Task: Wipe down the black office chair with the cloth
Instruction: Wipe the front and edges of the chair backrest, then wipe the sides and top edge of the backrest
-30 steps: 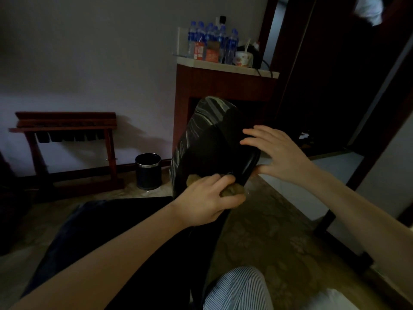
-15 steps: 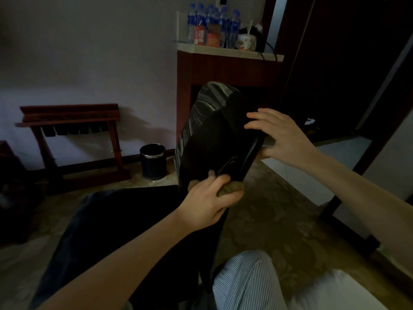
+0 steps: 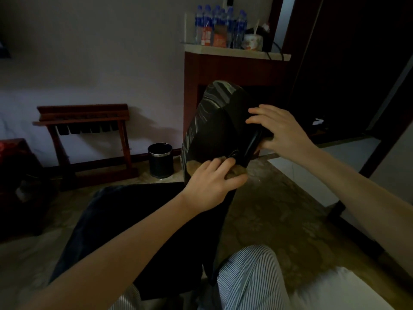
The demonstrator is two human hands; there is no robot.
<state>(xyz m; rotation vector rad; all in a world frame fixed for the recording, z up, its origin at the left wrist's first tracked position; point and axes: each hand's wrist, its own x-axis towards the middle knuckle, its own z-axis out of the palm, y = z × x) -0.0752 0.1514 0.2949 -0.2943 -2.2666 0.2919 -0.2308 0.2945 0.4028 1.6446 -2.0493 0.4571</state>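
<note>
The black office chair (image 3: 214, 121) stands in front of me, its shiny backrest upright and its dark seat (image 3: 134, 220) spreading toward the lower left. My left hand (image 3: 212, 182) grips a tan cloth (image 3: 237, 172) and presses it against the lower part of the backrest. My right hand (image 3: 281, 130) holds the backrest's right edge, fingers over the front and thumb behind it. Most of the cloth is hidden under my left hand.
A black waste bin (image 3: 160, 159) stands on the floor left of the chair. A wooden rack (image 3: 85, 130) lines the wall. A wooden cabinet (image 3: 234, 68) behind the chair carries several water bottles (image 3: 221, 25) and a cup. My striped trouser leg (image 3: 248, 278) is below.
My right hand has closed onto the backrest's right edge and the chair's back has shifted slightly. My left hand has kept the cloth low on the backrest, moving a little.
</note>
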